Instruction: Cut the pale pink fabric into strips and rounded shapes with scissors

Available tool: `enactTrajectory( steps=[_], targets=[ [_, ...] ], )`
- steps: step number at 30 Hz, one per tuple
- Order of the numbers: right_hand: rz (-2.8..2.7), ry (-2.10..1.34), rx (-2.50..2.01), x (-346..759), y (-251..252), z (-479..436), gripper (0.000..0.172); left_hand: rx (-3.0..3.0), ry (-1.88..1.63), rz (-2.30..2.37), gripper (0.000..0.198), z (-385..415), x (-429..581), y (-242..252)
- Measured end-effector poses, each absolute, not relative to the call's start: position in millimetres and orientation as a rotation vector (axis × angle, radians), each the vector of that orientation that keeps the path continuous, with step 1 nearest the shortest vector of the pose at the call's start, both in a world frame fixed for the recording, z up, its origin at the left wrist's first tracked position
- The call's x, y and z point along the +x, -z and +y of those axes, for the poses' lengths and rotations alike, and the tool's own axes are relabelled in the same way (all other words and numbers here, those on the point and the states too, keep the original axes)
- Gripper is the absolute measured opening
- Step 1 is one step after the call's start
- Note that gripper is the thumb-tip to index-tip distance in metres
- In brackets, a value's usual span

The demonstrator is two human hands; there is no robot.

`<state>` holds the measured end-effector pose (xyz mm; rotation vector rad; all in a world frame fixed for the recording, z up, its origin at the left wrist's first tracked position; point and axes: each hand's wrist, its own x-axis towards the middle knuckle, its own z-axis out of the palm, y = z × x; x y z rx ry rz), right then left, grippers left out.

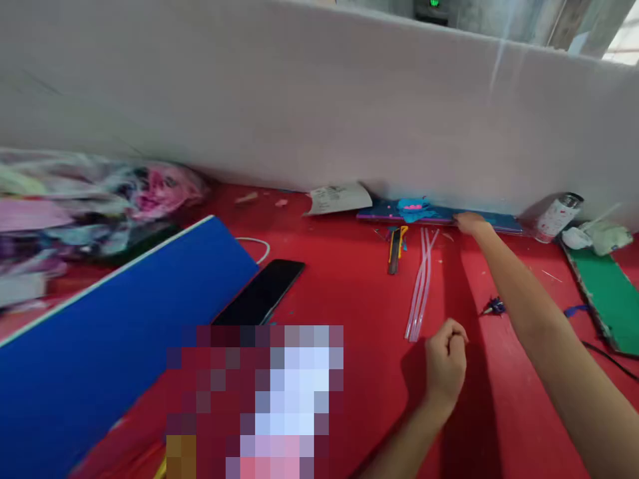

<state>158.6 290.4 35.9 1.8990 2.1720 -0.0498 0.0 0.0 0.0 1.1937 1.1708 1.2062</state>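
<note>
My right hand (472, 223) reaches far across the red table to the front edge of a flat blue board (492, 221) by the wall. Its fingers are small and blurred there, so their grip is unclear. A crumpled blue piece with pink bits (414, 208) lies on that board. Nearer to me, my left hand (448, 362) is closed with its fingers curled in, above the table. Whatever it may hold is hidden. Just beyond it lie several clear pinkish strips (419, 293). A yellow and black utility knife (396, 249) rests left of them.
A large blue panel (124, 313) and a black phone (262, 291) are on the left, before a heap of plastic-wrapped material (100, 199). A paper sheet (339, 198) leans near the wall. Rightward are a small dark pointed tool (494, 306), a bottle (560, 216) and a green board (604, 299).
</note>
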Motion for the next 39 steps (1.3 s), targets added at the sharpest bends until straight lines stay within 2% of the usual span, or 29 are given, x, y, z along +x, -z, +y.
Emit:
enactTrajectory(
  steps=[8, 21, 28, 33, 39],
  targets=[
    [2.200, 0.067, 1.892, 168, -44, 287, 0.033, 1.180, -1.220, 1.155, 0.013, -1, 0, -5],
    [2.147, -0.118, 2.034, 174, -47, 269, 0.032, 1.230, -1.153, 1.137, 0.015, 2, -1, 1],
    [2.217, -0.084, 1.985, 170, -36, 263, 0.047, 1.254, -1.129, 1.164, 0.014, 0, -1, 0],
    [2.159, -0.125, 2.038, 158, -34, 267, 0.035, 1.262, -1.098, 1.164, 0.014, 0, -1, 1],
    [2.132, -0.176, 2.108, 149, -47, 272, 0.033, 1.303, -1.089, 1.173, 0.015, 1, -1, 5]
  ],
)
